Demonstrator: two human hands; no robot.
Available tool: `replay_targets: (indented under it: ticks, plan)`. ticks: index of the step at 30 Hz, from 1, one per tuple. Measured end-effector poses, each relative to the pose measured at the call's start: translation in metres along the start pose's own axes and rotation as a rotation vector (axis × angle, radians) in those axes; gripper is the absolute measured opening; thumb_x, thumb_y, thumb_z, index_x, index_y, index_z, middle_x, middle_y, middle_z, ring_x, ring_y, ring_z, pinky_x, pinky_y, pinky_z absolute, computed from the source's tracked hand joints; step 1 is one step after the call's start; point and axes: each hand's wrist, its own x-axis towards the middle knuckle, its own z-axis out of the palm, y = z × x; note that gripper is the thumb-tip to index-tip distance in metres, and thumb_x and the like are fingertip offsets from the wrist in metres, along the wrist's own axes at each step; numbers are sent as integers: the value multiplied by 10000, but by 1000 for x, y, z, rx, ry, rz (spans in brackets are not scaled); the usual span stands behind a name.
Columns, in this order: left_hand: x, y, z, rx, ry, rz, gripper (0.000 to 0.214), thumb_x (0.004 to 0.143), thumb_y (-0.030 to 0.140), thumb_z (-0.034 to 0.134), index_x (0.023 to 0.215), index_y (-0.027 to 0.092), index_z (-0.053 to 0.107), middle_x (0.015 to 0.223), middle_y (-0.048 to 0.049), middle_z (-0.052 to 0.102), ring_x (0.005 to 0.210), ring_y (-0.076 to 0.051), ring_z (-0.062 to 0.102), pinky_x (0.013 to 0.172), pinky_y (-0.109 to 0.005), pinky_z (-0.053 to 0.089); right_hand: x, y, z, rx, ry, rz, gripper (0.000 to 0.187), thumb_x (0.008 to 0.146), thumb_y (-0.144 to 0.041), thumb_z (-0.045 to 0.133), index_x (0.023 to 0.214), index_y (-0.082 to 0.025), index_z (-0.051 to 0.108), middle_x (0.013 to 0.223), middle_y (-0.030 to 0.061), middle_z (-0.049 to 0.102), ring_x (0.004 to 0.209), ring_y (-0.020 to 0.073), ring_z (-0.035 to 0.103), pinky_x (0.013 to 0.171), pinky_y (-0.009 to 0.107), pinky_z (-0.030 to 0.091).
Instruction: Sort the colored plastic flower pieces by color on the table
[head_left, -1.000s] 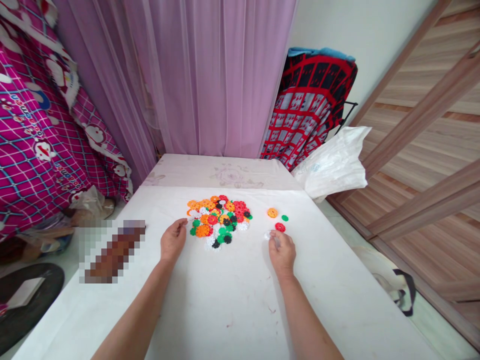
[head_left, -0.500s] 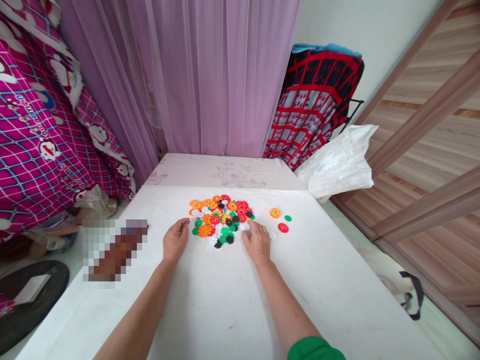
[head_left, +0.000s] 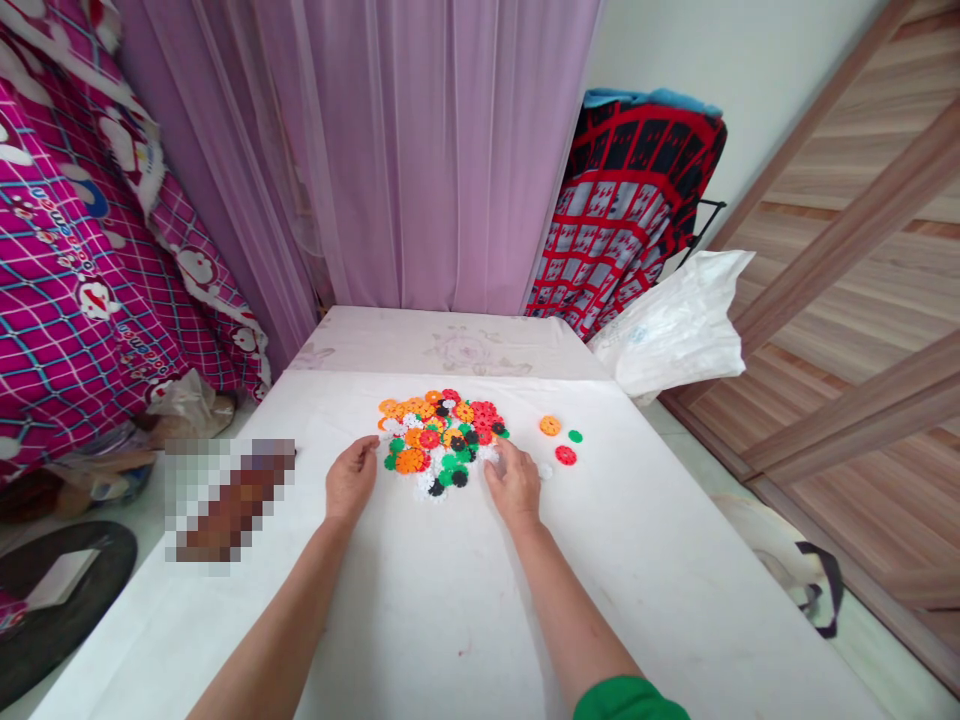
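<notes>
A loose heap of plastic snowflake discs (head_left: 429, 438) in orange, red, green, white and black lies on the white-covered table (head_left: 427, 620). At the heap's left edge is my left hand (head_left: 351, 480), with fingers curled in and pressed together; anything inside them is hidden. My right hand (head_left: 517, 483) rests at the right edge, thumb and fingers apart around a white disc (head_left: 488, 455), without visibly gripping it. Beyond that hand lie a stray orange disc (head_left: 550, 426), a green disc (head_left: 575, 436), a red disc (head_left: 565, 456) and a white disc (head_left: 545, 470).
A pixelated brown item (head_left: 236, 505) lies near the table's left edge. The white plastic bag (head_left: 675, 325) sticks up by the far right corner. A purple curtain (head_left: 435, 150) hangs behind the table, and a wooden wardrobe (head_left: 862, 300) stands on the right.
Both hands and the discs keep nearly the same positions. Only a very slight shift of the whole view shows.
</notes>
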Motion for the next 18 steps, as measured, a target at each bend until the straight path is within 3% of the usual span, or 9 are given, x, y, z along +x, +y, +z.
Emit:
replay_targets:
  ticks: [6,11,18]
  plan:
    - [0,1,-1,12,-5,12,301,819,278,449,1028,263,665,1023,-6,744,940,-185,682,883,-314,511,-20,10,-26,83,96,2,348,813,-307,546,1146,-208,558,985,58,709,925,213,618,877,370,460]
    - [0,2,-1,16,-14,-6,298,826,295,442,1023,264,664,1040,-7,740,954,-185,680,871,-308,512,-18,46,-50,65,255,217,428,766,-376,572,1144,-175,552,965,80,706,886,228,625,856,399,465]
    - [0,1,-1,17,-7,1,296,826,296,442,1019,259,663,1028,-11,743,943,-184,680,871,-311,510,-11,62,-56,19,168,278,505,728,-408,587,1173,-174,544,964,80,713,868,243,619,811,396,460]
